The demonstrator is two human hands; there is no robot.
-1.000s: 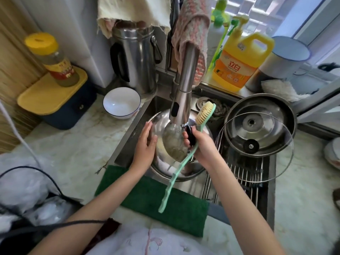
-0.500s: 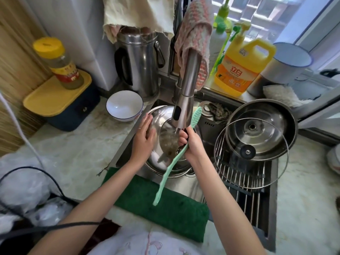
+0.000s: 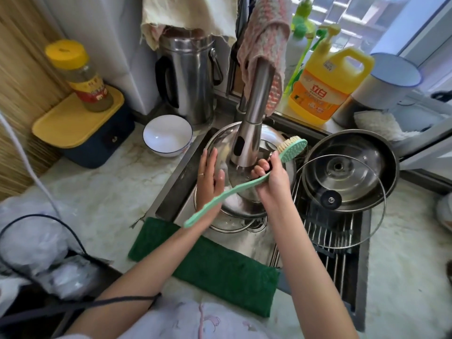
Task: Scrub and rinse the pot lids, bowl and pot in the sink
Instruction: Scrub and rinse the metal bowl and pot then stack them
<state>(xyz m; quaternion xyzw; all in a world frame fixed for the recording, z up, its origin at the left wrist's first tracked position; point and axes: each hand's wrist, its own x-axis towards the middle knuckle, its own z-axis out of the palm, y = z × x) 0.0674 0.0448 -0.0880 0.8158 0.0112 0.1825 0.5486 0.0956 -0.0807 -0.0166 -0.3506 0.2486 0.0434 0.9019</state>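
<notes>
Lid [image 3: 221, 143] now tilts higher under the running faucet [image 3: 254, 113] in the sink [image 3: 181, 174], so this looks like rinsing. Left hand [image 3: 209, 178] presses it flat, grip apart. Right hand [image 3: 269, 178] grip is clamped on the brush [image 3: 292, 148], whose head has swung right.

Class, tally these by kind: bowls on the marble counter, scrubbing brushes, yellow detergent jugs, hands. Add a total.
Bowl: 1
Brush: 1
Yellow detergent jug: 1
Hands: 2, left hand and right hand
Total: 5
</notes>
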